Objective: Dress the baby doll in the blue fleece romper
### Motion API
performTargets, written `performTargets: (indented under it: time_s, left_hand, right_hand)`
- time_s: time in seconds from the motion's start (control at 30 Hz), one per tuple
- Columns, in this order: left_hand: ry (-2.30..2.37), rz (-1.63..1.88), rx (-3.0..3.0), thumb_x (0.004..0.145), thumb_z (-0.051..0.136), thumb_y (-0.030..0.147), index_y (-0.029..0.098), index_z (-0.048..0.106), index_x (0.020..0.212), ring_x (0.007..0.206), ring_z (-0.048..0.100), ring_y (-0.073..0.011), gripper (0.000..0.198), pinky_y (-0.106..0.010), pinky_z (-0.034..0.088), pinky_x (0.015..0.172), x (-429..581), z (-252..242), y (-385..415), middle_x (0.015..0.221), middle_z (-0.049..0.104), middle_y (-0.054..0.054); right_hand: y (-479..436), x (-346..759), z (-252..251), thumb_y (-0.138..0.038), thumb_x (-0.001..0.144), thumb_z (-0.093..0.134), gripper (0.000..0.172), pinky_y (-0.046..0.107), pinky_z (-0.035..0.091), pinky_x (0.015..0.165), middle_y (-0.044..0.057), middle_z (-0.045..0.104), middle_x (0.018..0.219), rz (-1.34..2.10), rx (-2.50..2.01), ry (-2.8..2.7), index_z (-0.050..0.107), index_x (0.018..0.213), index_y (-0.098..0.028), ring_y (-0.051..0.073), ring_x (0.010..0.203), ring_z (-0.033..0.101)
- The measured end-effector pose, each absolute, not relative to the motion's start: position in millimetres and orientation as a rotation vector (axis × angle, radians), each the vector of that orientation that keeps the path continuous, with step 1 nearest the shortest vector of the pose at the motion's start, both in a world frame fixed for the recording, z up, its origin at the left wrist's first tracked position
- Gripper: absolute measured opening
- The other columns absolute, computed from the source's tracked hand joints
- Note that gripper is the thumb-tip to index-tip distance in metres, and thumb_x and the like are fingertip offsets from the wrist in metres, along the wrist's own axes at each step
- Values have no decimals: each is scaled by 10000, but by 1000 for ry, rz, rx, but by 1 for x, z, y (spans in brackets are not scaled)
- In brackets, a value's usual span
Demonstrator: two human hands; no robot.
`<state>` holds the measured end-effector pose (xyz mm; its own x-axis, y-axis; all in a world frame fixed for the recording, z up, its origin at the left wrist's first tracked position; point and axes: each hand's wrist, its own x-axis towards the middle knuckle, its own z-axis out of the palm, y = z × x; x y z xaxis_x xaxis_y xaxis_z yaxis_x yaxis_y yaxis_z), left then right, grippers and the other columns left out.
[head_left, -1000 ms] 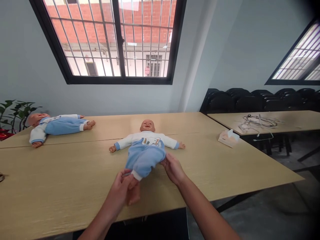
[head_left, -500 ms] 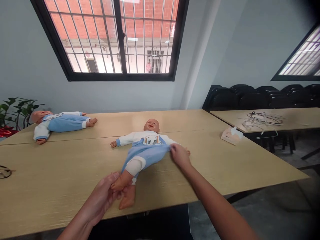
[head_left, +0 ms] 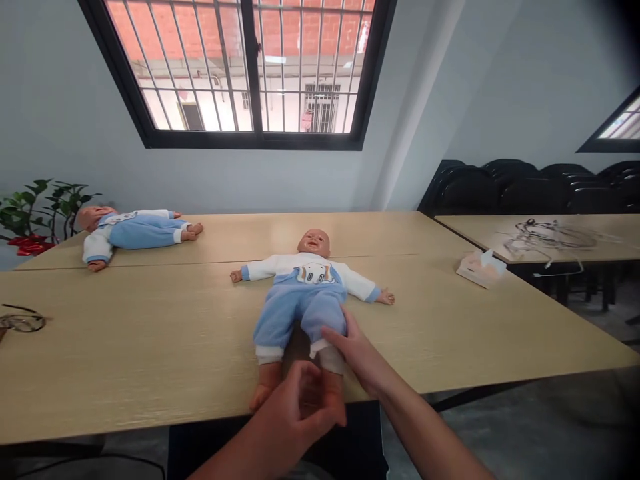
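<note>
A baby doll point(head_left: 314, 273) in a white and blue outfit with a cartoon face on its chest lies on its back on the table, feet towards me. My right hand point(head_left: 357, 350) is wrapped round the doll's trouser leg on the right side, thumb on top. At the foot point(head_left: 334, 393) of that same leg is my left hand point(head_left: 297, 407), its fingers and thumb curled against the ankle and foot, slightly blurred. The doll's other foot point(head_left: 266, 383) rests near the table's front edge, beside my left hand. Both trouser legs reach down to white cuffs.
A second doll point(head_left: 145, 230) in the same outfit lies at the back left, near a potted plant point(head_left: 35, 207). Glasses point(head_left: 23, 320) rest at the left and a tissue box point(head_left: 481, 268) at the right of the table point(head_left: 150, 333). Cables point(head_left: 550, 237) lie on another table.
The doll's raised leg has come down and both legs now lie apart. My left hand moved right to the other foot; my right hand moved from the outfit's side to the trouser leg.
</note>
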<state>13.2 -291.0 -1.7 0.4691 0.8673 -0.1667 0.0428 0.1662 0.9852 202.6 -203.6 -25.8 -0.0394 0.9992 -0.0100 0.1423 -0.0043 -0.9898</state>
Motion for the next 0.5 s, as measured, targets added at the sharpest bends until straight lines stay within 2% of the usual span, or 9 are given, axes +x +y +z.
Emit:
performTargets:
  time_s: [0.07, 0.13, 0.2, 0.27, 0.3, 0.33, 0.4, 0.47, 0.5]
  left_hand:
    - [828, 666, 1255, 908, 692, 404, 206, 547, 1252, 1047, 702, -217, 423, -342, 562, 877, 16, 0, -286, 1226, 693, -118]
    - [828, 671, 1207, 903, 687, 449, 197, 583, 1186, 872, 720, -180, 393, -282, 563, 699, 10, 0, -270, 1165, 708, -101]
    - [888, 775, 1095, 883, 688, 509, 184, 602, 1039, 609, 637, -115, 371, -212, 451, 496, -5, -2, -246, 929, 715, -41]
    - [932, 988, 914, 860, 685, 555, 192, 577, 938, 442, 471, -72, 386, -183, 316, 413, -24, -6, -216, 620, 573, 61]
    - [948, 1134, 846, 853, 677, 571, 198, 570, 926, 411, 397, -64, 395, -180, 271, 400, -35, -10, -201, 547, 488, 93]
    - [990, 1272, 807, 837, 693, 556, 197, 573, 924, 426, 390, -63, 388, -178, 276, 415, -44, -14, -185, 542, 468, 98]
    - [1139, 1345, 849, 779, 756, 481, 182, 616, 978, 570, 534, -95, 385, -196, 408, 531, -59, -25, -157, 671, 599, 44]
    - [1286, 1262, 1026, 753, 781, 425, 165, 666, 1039, 847, 659, -173, 404, -274, 513, 755, -66, -36, -133, 958, 723, -62]
    - [1325, 1206, 1133, 760, 779, 419, 162, 680, 1074, 982, 668, -216, 418, -323, 516, 866, -68, -41, -123, 1097, 728, -104]
  right_hand:
    - [-206, 210, -11, -349, 859, 708, 699, 465, 549, 1023, 99, 664, 1387, 1303, -1323, -1284, 465, 1509, -264, 291, 1215, 663]
    - [-204, 223, -1, -314, 852, 700, 639, 484, 524, 1062, 96, 679, 1367, 1319, -1359, -1291, 522, 1462, -251, 304, 1228, 656]
    - [-199, 237, 3, -322, 859, 698, 604, 493, 496, 1097, 89, 677, 1374, 1283, -1371, -1362, 545, 1439, -250, 307, 1247, 644]
    - [-195, 249, 1, -351, 856, 712, 616, 508, 472, 1122, 90, 665, 1392, 1243, -1390, -1433, 545, 1440, -249, 314, 1269, 629]
    - [-194, 254, -1, -364, 848, 722, 635, 519, 463, 1130, 96, 662, 1395, 1221, -1402, -1458, 540, 1445, -244, 321, 1274, 625]
    - [-192, 258, -4, -372, 835, 734, 660, 531, 455, 1136, 104, 661, 1394, 1195, -1416, -1474, 536, 1450, -237, 329, 1277, 622]
    - [-191, 263, -9, -384, 820, 747, 685, 547, 446, 1143, 113, 660, 1392, 1157, -1434, -1500, 535, 1452, -229, 338, 1276, 623]
    - [-191, 267, -13, -403, 823, 747, 666, 552, 463, 1127, 114, 662, 1387, 1155, -1443, -1521, 551, 1437, -235, 342, 1266, 630]
    - [-191, 269, -15, -417, 822, 751, 655, 556, 481, 1108, 117, 664, 1379, 1145, -1452, -1528, 564, 1426, -242, 347, 1259, 633]
